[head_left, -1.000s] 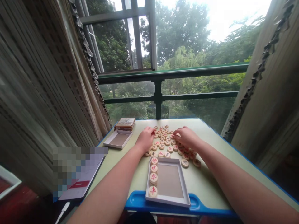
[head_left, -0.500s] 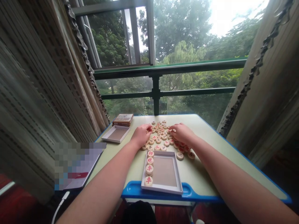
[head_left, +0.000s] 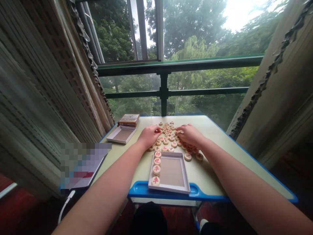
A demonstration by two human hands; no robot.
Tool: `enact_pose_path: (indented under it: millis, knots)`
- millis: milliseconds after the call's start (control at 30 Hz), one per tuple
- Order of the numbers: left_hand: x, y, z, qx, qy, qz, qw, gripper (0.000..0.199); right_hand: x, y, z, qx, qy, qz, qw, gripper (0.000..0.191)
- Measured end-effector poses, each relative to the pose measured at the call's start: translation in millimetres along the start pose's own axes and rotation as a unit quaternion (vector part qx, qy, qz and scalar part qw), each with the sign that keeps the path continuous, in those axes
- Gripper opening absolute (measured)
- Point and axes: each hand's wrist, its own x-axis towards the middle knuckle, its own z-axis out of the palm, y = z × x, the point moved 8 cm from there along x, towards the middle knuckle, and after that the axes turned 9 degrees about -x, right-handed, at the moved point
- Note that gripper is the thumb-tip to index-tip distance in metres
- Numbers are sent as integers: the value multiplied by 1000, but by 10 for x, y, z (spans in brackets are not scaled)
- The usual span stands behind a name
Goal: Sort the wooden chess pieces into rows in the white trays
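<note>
Round wooden Chinese chess pieces (head_left: 166,137) with red and black characters lie spread across the middle of the table. My left hand (head_left: 149,135) is at the left side of the spread, its thumb and fingers closed around a red-marked piece (head_left: 158,131). Across from it, my right hand (head_left: 189,134) has its fingers curled about a piece (head_left: 181,132), its palm over others that it partly hides. Nearer me is a shallow white box tray (head_left: 186,173). Along its left wall, red-marked pieces (head_left: 156,169) form a column, faces up.
Another shallow box half (head_left: 111,138) lies at the back left, with a flat brown box (head_left: 128,120) behind it. A partly blurred tablet-like object (head_left: 85,176) with a white cable (head_left: 64,207) is at the left edge. The table has a blue rim (head_left: 212,197); a window railing (head_left: 210,67) stands beyond.
The table and everything on it appear slightly higher in the view. Both hands stay at the sides of the spread of pieces; the column in the tray is unchanged.
</note>
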Motion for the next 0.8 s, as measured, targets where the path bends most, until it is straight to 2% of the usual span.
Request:
enact_pose_path:
  millis: [133, 300, 567, 700, 800]
  knots:
    - [2, -3, -2, -23, 7, 2, 1000, 19, -1, -20, -54, 31, 24, -2, 999, 28]
    - [-5, 26, -18, -135, 26, -31, 990, 21, -62, -241, -245, 142, 93, -67, 983, 26]
    - [-30, 23, 67, -329, -3, -101, 939, 35, -145, -486, -291, 215, 120, -156, 957, 18]
    - [-26, 18, 83, -343, -11, -102, 934, 37, -147, -493, -308, 230, 120, -154, 953, 16]
    - [-24, -52, 72, -269, -5, -100, 958, 29, -109, -403, -270, 195, 94, -106, 971, 20]
